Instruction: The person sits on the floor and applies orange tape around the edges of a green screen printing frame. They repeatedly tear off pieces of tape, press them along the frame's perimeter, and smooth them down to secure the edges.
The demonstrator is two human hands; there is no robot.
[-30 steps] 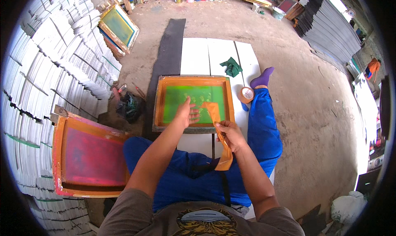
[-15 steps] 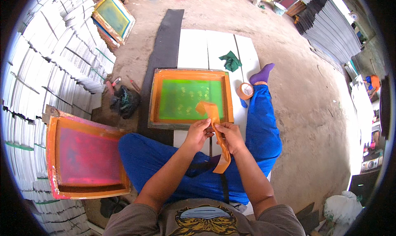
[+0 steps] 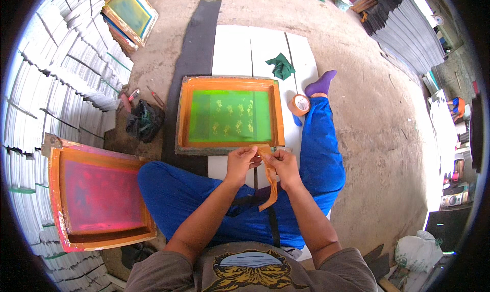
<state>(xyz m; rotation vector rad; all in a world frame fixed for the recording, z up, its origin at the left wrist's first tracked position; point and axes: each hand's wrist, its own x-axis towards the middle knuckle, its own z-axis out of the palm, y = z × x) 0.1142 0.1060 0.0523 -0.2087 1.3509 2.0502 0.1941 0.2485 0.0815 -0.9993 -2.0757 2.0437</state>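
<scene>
A strip of brown adhesive tape [image 3: 271, 182] is pinched between my left hand [image 3: 242, 165] and my right hand [image 3: 284, 166]. The tape's upper end is at my fingertips, and its loose, twisted tail hangs toward my lap. Just beyond my hands lies a screen-printing frame [image 3: 278, 113] with orange-brown inner edges. Its green mesh [image 3: 204, 105] bears small pale flower-like figures. A roll of brown tape [image 3: 299, 104] stands to the right of the frame, beside my foot. Farther back, a crumpled dark green cloth [image 3: 280, 66] lies on the white board [image 3: 232, 49].
At the left, a second frame with pink mesh [image 3: 104, 190] leans near my knee. Stacks of white sheets [image 3: 56, 88] rise behind it. A black plastic bag [image 3: 144, 121] and a red-handled tool [image 3: 155, 96] lie on the floor. Another frame [image 3: 130, 14] leans farther back.
The upper end of the tape strip, which stuck up over the green mesh, is now drawn down to my fingers. The view has shifted slightly, and the mesh is uncovered.
</scene>
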